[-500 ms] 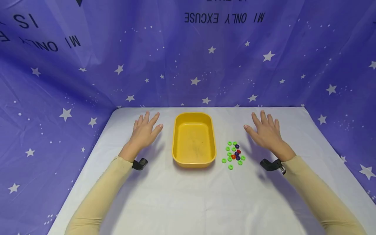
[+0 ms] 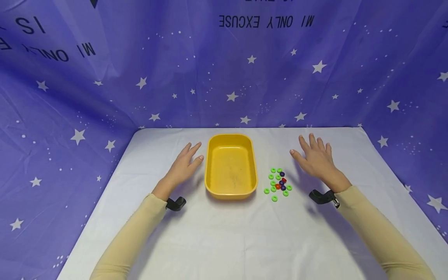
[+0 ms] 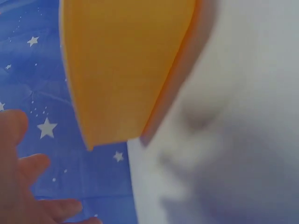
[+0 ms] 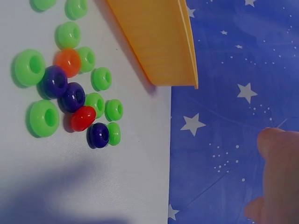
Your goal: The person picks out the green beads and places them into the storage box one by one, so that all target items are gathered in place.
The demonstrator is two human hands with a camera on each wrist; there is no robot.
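A yellow rectangular tub [image 2: 231,192] stands in the middle of the table, with nothing seen inside it. Just left of it hovers my left hand [image 2: 182,166], fingers spread and holding nothing; in the left wrist view its fingertips lie near the tub's wall [image 3: 121,70]. Right of the tub lies a loose cluster of small ring-shaped beads [image 2: 273,183], mostly green, with several dark purple, red and orange ones. My right hand [image 2: 316,159] is held above the table beyond and right of the beads, its fingers extended and touching nothing.
A white cloth [image 2: 224,237] covers the table. Purple curtains with white stars [image 2: 231,77] enclose its back and both sides. A black wrist camera [image 2: 176,203] sits on the left wrist, another black camera [image 2: 322,197] on the right.
My left hand has moved right and slightly toward me, closer to the tub. The right hand has barely shifted, and the tub and beads stay in place.
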